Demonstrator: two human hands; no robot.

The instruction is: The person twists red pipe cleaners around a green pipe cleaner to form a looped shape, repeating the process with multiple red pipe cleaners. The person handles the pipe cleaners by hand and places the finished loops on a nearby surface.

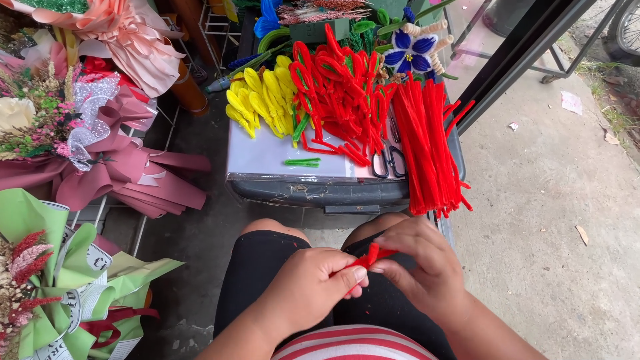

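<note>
A red pipe cleaner point(371, 257) sits pinched over the person's lap, the left hand point(313, 287) with its grip clamped on the lower end and the right hand point(420, 267) with fingertips closed on the upper end, seemingly so the wire can be bent close to the body. Ahead of the grip, the tabletop point(267, 160) keeps stock within reach: straight red stems point(427, 153) to the right, scissors point(388, 160), looped red pieces point(337, 87), yellow pieces point(263, 100). Far to the left, paper wraps point(133, 177) hold flower bouquets.
</note>
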